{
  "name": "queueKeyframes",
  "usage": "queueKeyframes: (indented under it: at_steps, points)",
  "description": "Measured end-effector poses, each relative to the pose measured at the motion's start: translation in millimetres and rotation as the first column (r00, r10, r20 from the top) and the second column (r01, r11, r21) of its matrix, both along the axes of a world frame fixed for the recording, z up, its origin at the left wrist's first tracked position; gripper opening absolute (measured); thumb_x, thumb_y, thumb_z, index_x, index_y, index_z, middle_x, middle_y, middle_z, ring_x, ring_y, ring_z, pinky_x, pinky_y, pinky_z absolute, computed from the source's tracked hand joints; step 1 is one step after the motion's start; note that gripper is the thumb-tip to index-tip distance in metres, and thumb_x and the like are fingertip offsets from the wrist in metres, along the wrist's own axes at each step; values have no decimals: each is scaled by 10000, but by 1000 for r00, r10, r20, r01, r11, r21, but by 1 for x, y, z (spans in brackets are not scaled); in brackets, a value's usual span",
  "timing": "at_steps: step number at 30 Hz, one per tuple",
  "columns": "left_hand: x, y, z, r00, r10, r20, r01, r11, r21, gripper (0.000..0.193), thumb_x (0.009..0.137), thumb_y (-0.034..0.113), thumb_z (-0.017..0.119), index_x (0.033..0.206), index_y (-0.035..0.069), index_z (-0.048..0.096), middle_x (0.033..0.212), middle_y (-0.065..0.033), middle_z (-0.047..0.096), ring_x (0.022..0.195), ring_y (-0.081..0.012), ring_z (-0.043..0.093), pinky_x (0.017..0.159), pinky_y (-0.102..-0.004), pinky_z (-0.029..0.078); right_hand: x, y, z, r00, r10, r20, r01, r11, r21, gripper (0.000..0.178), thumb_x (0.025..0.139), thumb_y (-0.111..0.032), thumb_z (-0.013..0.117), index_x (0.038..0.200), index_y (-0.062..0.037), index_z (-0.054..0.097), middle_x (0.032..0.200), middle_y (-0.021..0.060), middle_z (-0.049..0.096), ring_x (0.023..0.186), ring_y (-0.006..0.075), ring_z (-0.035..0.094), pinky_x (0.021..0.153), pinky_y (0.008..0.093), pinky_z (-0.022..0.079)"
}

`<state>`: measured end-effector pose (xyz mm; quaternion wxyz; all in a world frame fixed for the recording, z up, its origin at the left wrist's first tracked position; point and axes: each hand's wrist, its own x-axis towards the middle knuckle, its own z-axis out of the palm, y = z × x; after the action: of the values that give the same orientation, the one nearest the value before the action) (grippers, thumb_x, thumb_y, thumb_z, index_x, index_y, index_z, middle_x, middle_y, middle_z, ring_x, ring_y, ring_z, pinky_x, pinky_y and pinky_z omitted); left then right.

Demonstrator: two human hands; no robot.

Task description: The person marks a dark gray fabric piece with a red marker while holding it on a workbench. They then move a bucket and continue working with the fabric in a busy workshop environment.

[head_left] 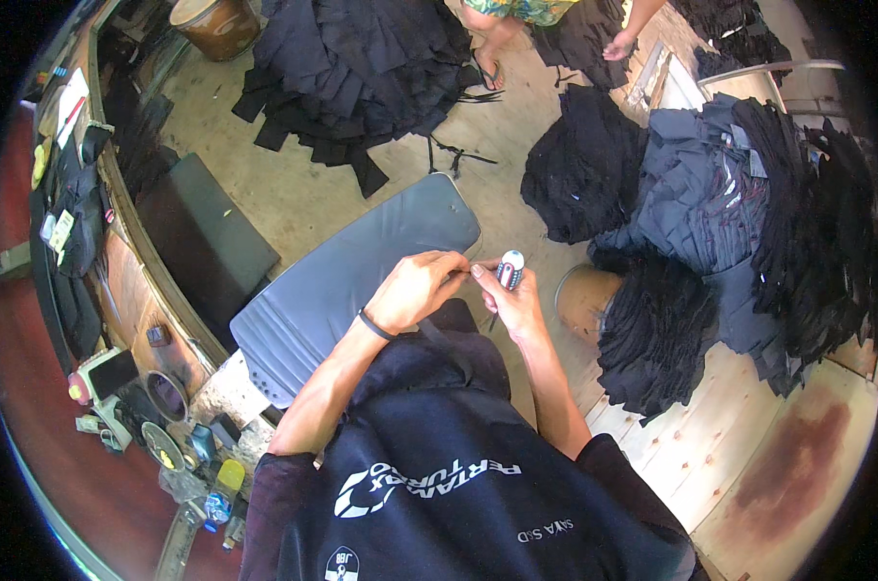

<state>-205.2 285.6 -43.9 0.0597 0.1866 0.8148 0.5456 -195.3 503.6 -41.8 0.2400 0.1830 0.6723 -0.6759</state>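
Note:
My left hand (420, 286), with a dark band on its wrist, is closed in a pinch. Its fingertips meet those of my right hand (518, 302), and whatever is between them is too small to make out. The right fingers wrap round a short, thick handle (510, 270) with a white rounded end and a dark and red body; its lower part is hidden in the palm. Below and behind my hands lies a long padded grey bench seat (362, 261).
Large heaps of black cloth pieces (352, 68) lie on the floor ahead, with grey-blue cloth stacks (696, 184) to the right. A brown round container (586, 302) stands near my right hand. Another person's foot (492, 68) is at the far side. Small jars and tools (202, 445) crowd the left.

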Motion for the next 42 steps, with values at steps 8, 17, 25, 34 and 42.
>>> queueKeyframes:
  at_steps: [8,17,25,34,42]
  points:
    - [-28,21,-18,969,151,-196,-198,947,-252,496,877,219,846,1321,91,666,1467,-124,633,1423,-367,550,1220,-580,393,-21,9,-34,983,-140,-116,150,985,84,241,1009,-231,827,1013,2,764,711,-29,634,569,46,505,494,242,357]
    - [-27,42,-57,903,336,-267,-420,819,-390,452,849,228,834,1246,98,662,1560,-86,551,1626,-339,324,1303,-752,80,-51,-17,-65,942,-7,-335,146,910,389,237,991,-211,830,929,14,786,727,-28,676,646,59,543,586,297,435]
    - [-23,44,-74,883,394,-257,-461,833,-306,329,877,192,808,1174,94,704,1489,-88,592,1604,-308,378,1309,-736,101,-55,-28,-61,920,105,-377,110,855,506,266,979,-218,833,907,27,760,685,50,680,630,102,571,592,347,473]
    - [-26,45,-78,859,462,-220,-509,812,-284,201,885,265,833,1059,178,785,1443,-10,634,1580,-250,405,1327,-694,104,-62,-25,-73,928,175,-330,29,847,530,278,969,-272,840,979,-12,742,733,64,707,652,136,612,622,364,505]
    - [-26,46,-85,860,448,-243,-507,801,-318,172,887,302,817,1032,214,793,1422,28,629,1583,-237,387,1329,-689,116,-60,8,-9,659,418,-626,239,673,700,281,959,-221,872,1069,-30,698,843,-15,639,685,92,554,610,284,454]
